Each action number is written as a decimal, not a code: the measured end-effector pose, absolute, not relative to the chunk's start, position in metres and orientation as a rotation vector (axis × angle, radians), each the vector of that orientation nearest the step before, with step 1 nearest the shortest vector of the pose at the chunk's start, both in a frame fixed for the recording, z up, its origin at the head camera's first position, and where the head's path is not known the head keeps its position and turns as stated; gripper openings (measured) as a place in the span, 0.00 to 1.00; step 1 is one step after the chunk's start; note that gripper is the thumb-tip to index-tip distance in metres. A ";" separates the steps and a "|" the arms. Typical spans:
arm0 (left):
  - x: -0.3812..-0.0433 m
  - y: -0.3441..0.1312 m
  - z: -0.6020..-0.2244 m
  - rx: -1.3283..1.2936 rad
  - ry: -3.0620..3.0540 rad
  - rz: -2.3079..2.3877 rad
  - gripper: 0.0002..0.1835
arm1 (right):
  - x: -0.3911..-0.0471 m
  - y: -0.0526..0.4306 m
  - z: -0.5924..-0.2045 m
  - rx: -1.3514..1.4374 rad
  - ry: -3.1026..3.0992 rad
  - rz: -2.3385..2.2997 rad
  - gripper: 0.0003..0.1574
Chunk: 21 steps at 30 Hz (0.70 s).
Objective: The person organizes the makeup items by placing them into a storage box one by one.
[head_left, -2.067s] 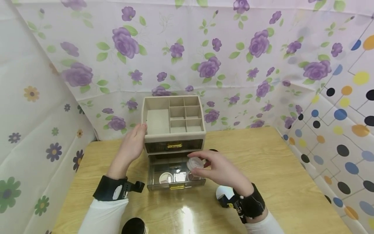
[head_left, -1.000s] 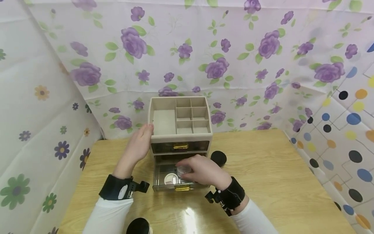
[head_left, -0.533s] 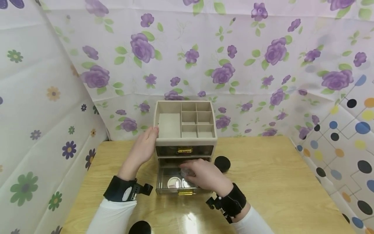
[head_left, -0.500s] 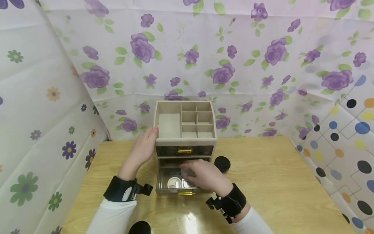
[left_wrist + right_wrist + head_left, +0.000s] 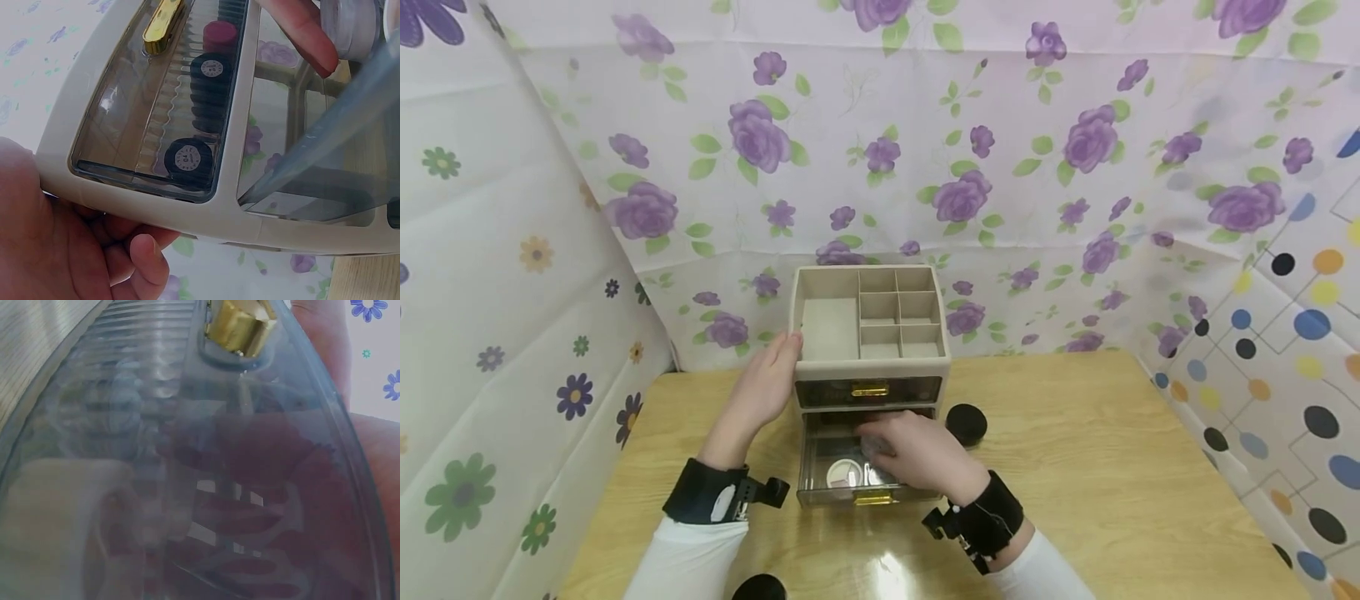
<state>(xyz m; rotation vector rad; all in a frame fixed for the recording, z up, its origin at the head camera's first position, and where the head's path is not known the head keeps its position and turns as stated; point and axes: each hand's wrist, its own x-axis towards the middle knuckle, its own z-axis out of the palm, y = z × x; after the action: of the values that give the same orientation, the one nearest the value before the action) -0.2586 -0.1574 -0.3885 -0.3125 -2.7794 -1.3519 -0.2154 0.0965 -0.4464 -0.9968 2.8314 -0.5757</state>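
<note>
A cream makeup organizer (image 5: 872,367) stands on the table, its lower clear drawer (image 5: 827,497) pulled out. My left hand (image 5: 760,392) holds the organizer's left side; in the left wrist view, bent fingers (image 5: 150,256) lie against that side. My right hand (image 5: 921,450) reaches into the drawer and pinches a clear round jar (image 5: 874,447), also visible at the edge of the left wrist view. A white round container (image 5: 845,473) lies in the drawer, left of this hand. The right wrist view looks through the drawer's tinted front, where the hand is blurred.
The upper drawer (image 5: 827,392) is closed, with dark-capped items (image 5: 187,159) inside. A black round lid or jar (image 5: 966,425) is right of the organizer. Another black-topped jar (image 5: 760,587) stands at the table's front. A floral curtain (image 5: 1000,167) hangs behind.
My right hand has lowered the clear jar from above the drawer's right part into the drawer, moving left. Over the last half second it hardly moves. My left hand stays on the organizer.
</note>
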 end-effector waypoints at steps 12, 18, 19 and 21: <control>-0.257 -0.159 -0.392 -0.306 -2.805 -1.406 0.40 | -0.212 0.095 -0.445 -0.954 2.838 -0.621 0.21; -0.258 -0.160 -0.391 -0.298 -2.790 -1.405 0.39 | -0.201 0.097 -0.443 -0.822 3.063 -0.862 0.12; -0.258 -0.161 -0.391 -0.294 -2.786 -1.405 0.39 | -0.199 0.099 -0.442 -0.788 3.087 -0.957 0.11; -0.258 -0.161 -0.391 -0.290 -2.787 -1.404 0.40 | -0.192 0.102 -0.441 -0.722 3.057 -1.206 0.08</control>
<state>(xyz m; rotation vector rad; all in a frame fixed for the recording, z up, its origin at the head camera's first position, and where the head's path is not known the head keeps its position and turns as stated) -0.2576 -0.1611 -0.3910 -0.2896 -2.7869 -1.4038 -0.1920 0.1016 -0.4413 -0.7218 3.0573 -1.2059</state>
